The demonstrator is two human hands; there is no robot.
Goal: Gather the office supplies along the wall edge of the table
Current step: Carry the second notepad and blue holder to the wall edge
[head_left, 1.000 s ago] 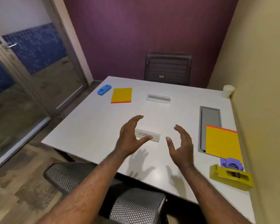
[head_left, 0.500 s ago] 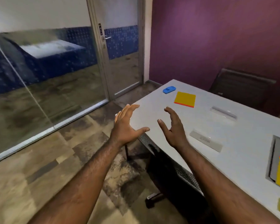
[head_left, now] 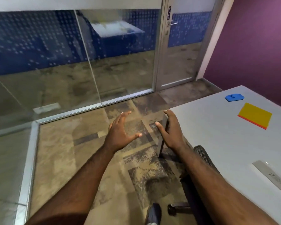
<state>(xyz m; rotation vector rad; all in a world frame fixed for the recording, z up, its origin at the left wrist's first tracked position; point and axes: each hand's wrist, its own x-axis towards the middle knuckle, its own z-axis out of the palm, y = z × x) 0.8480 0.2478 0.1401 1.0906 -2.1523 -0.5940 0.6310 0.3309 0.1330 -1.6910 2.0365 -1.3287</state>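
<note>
Bare forearms, no sleeves, hands (head_left: pixel 120 135) uncovered, short nails

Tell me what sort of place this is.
Most likely a small office meeting room. A glass partition and a glazed door close it off, a white table holds a yellow notepad and a blue stapler-like thing, and a mesh office chair stands at the table.

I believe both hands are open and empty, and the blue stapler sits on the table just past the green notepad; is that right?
Nearly. The head view shows the left hand and right hand open and empty, and the blue stapler on the table, but the notepad is yellow with an orange edge, not green.
</note>
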